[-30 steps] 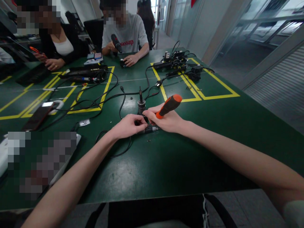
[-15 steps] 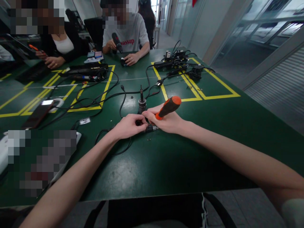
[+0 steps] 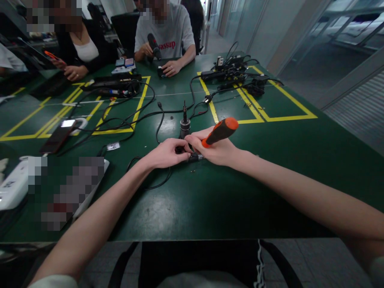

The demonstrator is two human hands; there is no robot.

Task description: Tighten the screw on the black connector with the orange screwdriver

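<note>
My right hand (image 3: 220,150) is closed round a screwdriver (image 3: 223,130) with an orange and black handle, tilted up to the right; its tip is hidden. My left hand (image 3: 168,154) pinches a small black piece with a metal end (image 3: 194,157), low over the table. The fingertips of both hands almost meet there. Just beyond them stands a dark cylindrical tool end (image 3: 185,125) with a metal collar and thin bit, its lower part behind my fingers. Tiny metal bits (image 3: 192,171) lie in front of my hands.
Black cables (image 3: 163,116) run across the green table (image 3: 240,208). A phone (image 3: 60,136) and white power strips (image 3: 13,188) lie left. Cables and adapters (image 3: 231,74) are heaped at back right. Across the table, a person holds a power drill (image 3: 154,46); another holds an orange tool (image 3: 52,55).
The camera view has shifted, so the table and my hands appear slightly higher and further right. Both hands keep the same grips, and the screwdriver's tilt is nearly unchanged.
</note>
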